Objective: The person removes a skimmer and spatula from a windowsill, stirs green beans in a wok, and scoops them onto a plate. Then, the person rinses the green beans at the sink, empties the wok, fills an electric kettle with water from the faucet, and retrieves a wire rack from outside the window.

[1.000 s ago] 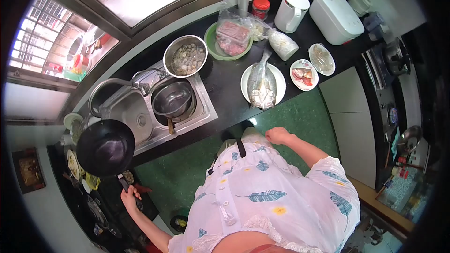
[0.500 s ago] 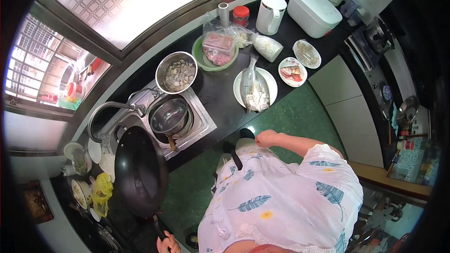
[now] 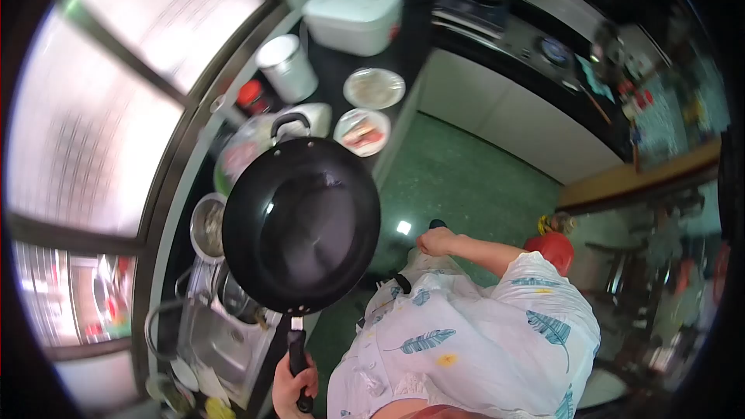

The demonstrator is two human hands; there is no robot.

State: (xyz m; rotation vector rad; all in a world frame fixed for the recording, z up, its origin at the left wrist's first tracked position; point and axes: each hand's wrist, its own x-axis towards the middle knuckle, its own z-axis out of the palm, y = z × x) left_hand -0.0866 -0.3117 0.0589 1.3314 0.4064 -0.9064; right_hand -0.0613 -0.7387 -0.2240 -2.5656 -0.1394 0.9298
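A large black wok [image 3: 303,225] hangs in the air before me, its long handle pointing toward my body. My left hand [image 3: 296,384] is wrapped round that handle. It hides part of the counter, and the fish plate is out of sight behind it. Beyond its upper right edge are a plate with reddish pieces [image 3: 362,133] and a covered plate [image 3: 374,88]. My right hand [image 3: 437,242] hangs near my clothes over the green floor, its fingers curled; what it holds, if anything, is hidden.
The sink [image 3: 225,341] and a metal bowl of shellfish [image 3: 208,226] lie at the left. A white kettle [image 3: 287,68] and a white appliance [image 3: 354,15] stand on the far counter. The stove [image 3: 535,50] runs along the upper right. A red object [image 3: 552,250] is beyond my right arm.
The view has swung right toward the stove. The wok, still in my left hand, has moved from the far left to in front of me, over the counter edge.
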